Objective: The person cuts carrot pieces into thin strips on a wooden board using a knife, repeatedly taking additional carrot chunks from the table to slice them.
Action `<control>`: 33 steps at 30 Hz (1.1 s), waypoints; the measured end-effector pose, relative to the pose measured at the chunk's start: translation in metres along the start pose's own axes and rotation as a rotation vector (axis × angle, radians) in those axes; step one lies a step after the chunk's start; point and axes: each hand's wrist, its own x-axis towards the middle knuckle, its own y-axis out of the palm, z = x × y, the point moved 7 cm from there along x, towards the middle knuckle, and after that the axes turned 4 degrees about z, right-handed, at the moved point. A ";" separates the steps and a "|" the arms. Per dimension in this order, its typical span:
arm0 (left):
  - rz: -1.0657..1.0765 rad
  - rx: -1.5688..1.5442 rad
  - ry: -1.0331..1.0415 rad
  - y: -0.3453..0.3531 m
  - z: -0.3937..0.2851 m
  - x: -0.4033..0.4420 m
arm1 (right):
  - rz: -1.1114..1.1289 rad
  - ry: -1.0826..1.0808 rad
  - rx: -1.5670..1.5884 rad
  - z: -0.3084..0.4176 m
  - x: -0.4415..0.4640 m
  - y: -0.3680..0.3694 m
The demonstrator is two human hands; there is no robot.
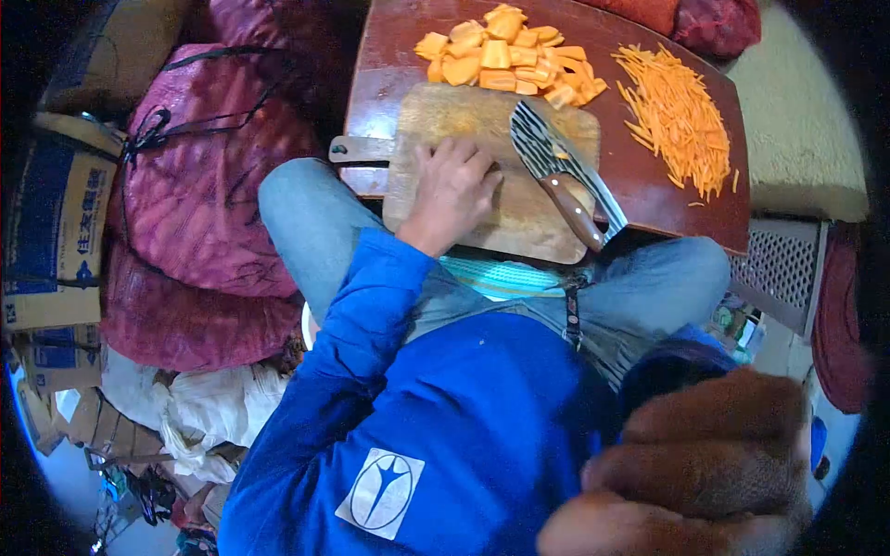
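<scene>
My left hand (454,190) rests on the left half of a wooden cutting board (528,218), its fingers curled down and its palm hidden. To its right lies a kitchen knife (533,139), with a black-and-white striped blade and a brown handle near the board's right edge. A striped strip runs beside that handle; what it belongs to I cannot tell. My right hand (705,463), raised close to the camera and away from the board, has its fingers folded. Whether anything is inside it is hidden.
Chunks of orange vegetable (505,56) are heaped behind the board on a red-brown table (371,93). Thin orange shreds (677,116) form a pile at the right. Purple-red sacks (204,167) and cardboard boxes (69,213) stand at the left; a plastic crate (779,264) is at the right.
</scene>
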 end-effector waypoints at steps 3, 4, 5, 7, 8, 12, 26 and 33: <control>0.014 0.042 -0.003 0.002 0.001 0.000 | 0.015 -0.024 0.008 -0.004 0.002 0.007; 0.016 0.036 -0.003 0.003 -0.001 0.000 | 0.011 -0.041 0.005 -0.004 0.003 0.006; 0.015 0.030 0.004 0.003 -0.001 0.000 | 0.006 -0.055 -0.006 -0.004 0.002 0.010; 0.020 0.032 0.005 -0.001 0.002 -0.001 | -0.029 -0.088 -0.048 -0.002 0.005 0.020; 0.020 0.027 -0.002 -0.002 0.002 -0.002 | -0.072 -0.106 -0.086 -0.003 0.008 0.023; 0.024 0.038 -0.022 -0.002 -0.002 0.001 | -0.060 -0.110 -0.290 -0.034 0.021 0.062; 0.037 0.037 -0.022 -0.002 -0.004 0.003 | 0.467 0.092 -0.022 -0.138 -0.042 0.184; -0.018 0.042 0.007 -0.005 0.003 -0.001 | 0.325 -0.358 0.843 -0.078 -0.052 0.121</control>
